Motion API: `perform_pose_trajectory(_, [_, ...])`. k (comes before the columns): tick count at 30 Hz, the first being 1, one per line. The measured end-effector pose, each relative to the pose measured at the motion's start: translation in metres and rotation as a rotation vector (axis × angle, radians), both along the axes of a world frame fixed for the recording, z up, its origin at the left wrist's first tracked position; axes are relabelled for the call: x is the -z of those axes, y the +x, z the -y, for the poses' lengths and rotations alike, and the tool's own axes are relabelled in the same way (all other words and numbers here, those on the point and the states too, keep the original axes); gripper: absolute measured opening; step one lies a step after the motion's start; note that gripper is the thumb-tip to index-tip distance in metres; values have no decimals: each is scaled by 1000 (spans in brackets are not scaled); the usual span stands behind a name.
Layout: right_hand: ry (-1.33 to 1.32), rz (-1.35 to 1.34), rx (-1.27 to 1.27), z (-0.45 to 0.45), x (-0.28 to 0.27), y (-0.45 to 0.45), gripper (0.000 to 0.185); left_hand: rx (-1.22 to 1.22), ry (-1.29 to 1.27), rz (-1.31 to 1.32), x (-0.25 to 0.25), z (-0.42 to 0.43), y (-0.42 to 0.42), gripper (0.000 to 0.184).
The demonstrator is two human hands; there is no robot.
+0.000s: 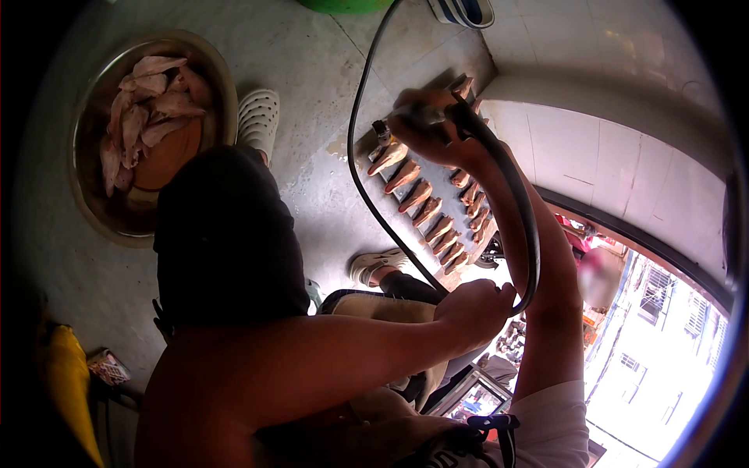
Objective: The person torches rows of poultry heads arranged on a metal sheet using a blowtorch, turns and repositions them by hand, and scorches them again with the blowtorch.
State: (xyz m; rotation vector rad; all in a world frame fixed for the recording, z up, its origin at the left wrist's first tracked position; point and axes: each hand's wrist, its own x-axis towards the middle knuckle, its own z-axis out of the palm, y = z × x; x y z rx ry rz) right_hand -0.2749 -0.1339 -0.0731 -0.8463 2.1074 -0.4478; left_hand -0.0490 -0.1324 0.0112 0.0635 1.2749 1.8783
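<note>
My right hand (pixel 425 129) is closed around a gas torch, and its dark nozzle (pixel 381 132) points down at a grey board (pixel 450 193). Rows of long browned meat pieces (pixel 416 195) with narrow ends lie on that board; I cannot tell the cut. A thick black hose (pixel 524 210) runs from the torch along my right forearm. Lower down, my left hand (pixel 476 308) grips this hose in front of my body. No flame shows clearly.
A metal basin (pixel 78 148) of pale raw meat pieces (pixel 152 109) stands on the grey floor at left, beside my knee. Light clogs (pixel 257 117) show on the floor. A tiled wall (pixel 593 148) rises at right, above a bright street opening. A green container (pixel 343 4) is at the top edge.
</note>
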Motion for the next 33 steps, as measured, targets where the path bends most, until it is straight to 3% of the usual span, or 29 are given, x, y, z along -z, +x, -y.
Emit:
perform_pose_trajectory(3, [123, -143, -34, 18, -24, 16, 9, 14, -15, -35, 0, 2, 0, 62])
perform_pose_trajectory(6, [103, -45, 61, 13, -21, 14, 10, -7, -35, -100, 4, -6, 5, 61])
perform_pose_trajectory(9, [166, -236, -15, 24, -35, 23, 11, -33, 10, -47, -1, 13, 2, 61])
perform_pose_trajectory(12, [142, -213, 58, 20, -35, 24, 14, -46, 57, 23, -8, 34, 0, 61])
perform_pose_trajectory(21, [142, -260, 84, 8, -39, 25, 15, -35, -124, -161, 9, -25, 14, 61])
perform_pose_trajectory(30, [57, -256, 110, 3, -43, 28, 13, 28, -68, -134, 5, -15, 12, 59])
perform_pose_trajectory(33, [-48, -320, 83, -4, -41, 26, 24, 28, 9, -34, -2, 14, 6, 58])
